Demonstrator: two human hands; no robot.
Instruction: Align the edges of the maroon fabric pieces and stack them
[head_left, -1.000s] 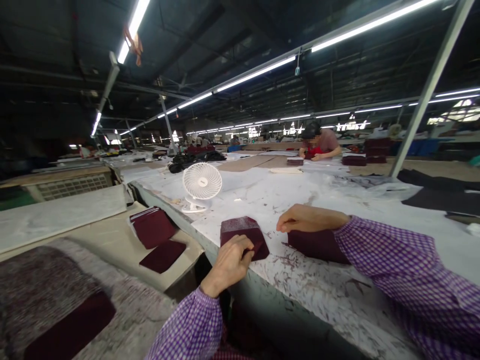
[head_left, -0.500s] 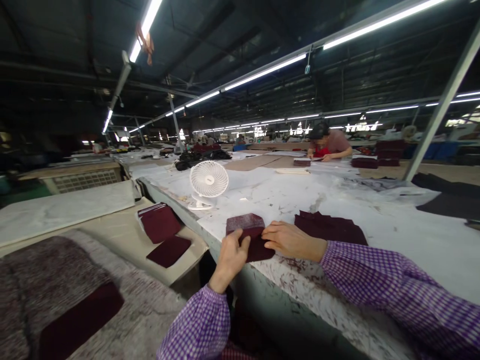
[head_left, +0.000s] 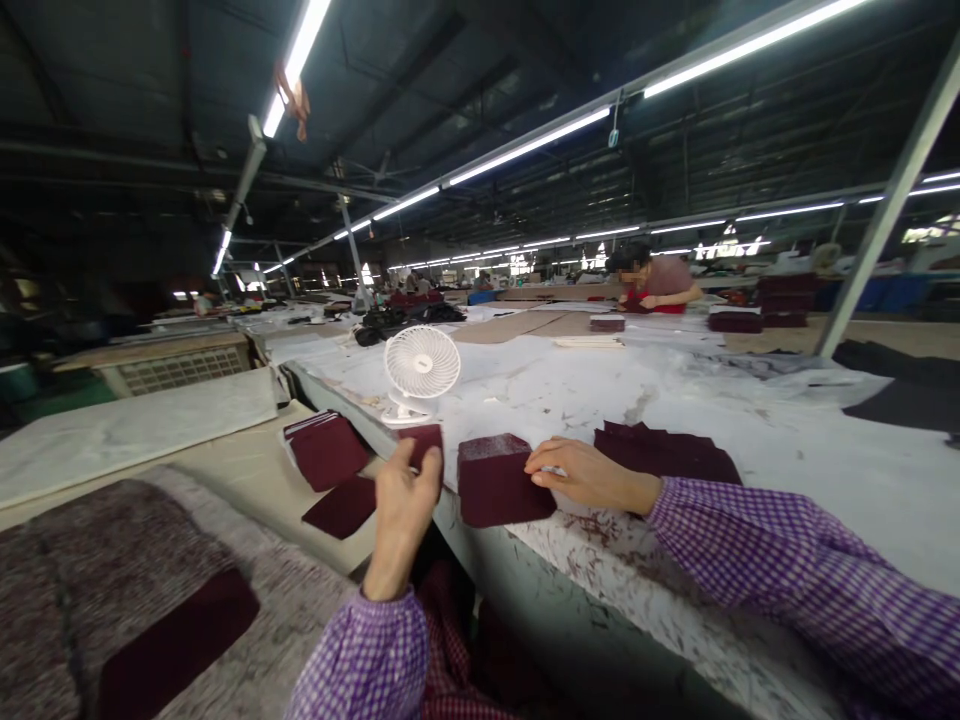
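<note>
Pinching thin dark-maroon fabric piece [head_left: 425, 437] in left hand [head_left: 400, 500], with thumb and fingers clamped at near edge, rest jutting past fingertips on far side, over left edge of white-covered worktable [head_left: 517, 385]. Probably light, soft, flexible, not fragile; best held by edge or corner. Resting right hand [head_left: 581, 472] at right edge of maroon rectangular fabric [head_left: 499, 492]; can't tell if pinching or only touching.

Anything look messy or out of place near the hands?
Yes: reddish scraps or marks dot the white tabletop near the right hand, untidy against the pale surface. Behind that wrist, the maroon pile has an uneven far edge.
</note>
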